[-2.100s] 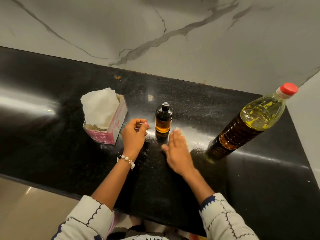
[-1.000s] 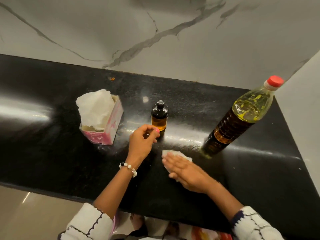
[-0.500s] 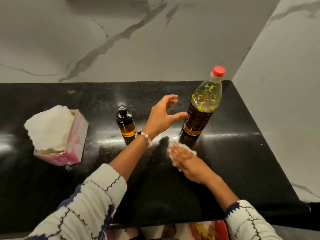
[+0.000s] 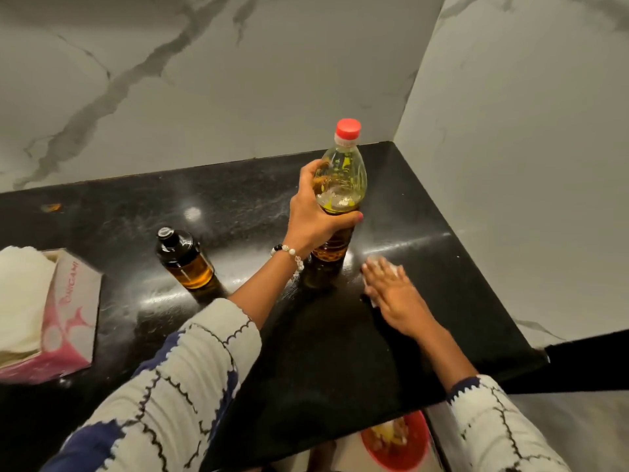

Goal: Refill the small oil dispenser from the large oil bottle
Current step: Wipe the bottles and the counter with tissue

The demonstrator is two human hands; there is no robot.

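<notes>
The large oil bottle (image 4: 342, 178), clear plastic with a red cap and yellow oil, stands upright near the back right of the black counter (image 4: 340, 352). My left hand (image 4: 315, 216) grips it around the middle. The small oil dispenser (image 4: 185, 258), dark amber glass with a black cap and some oil inside, stands to the left of it, untouched. My right hand (image 4: 391, 291) lies flat with straight fingers, pressing a white tissue (image 4: 391, 267) onto the counter just right of the big bottle.
A pink tissue box (image 4: 68, 318) with white tissues sticking out sits at the left edge. Marble walls close off the back and right side of the counter. A red bowl (image 4: 394, 441) is visible below the counter's front edge.
My left hand reached right from beside the dispenser and closed around the large bottle. My right hand slid the tissue right across the counter, past the bottle's base. My view turned right.
</notes>
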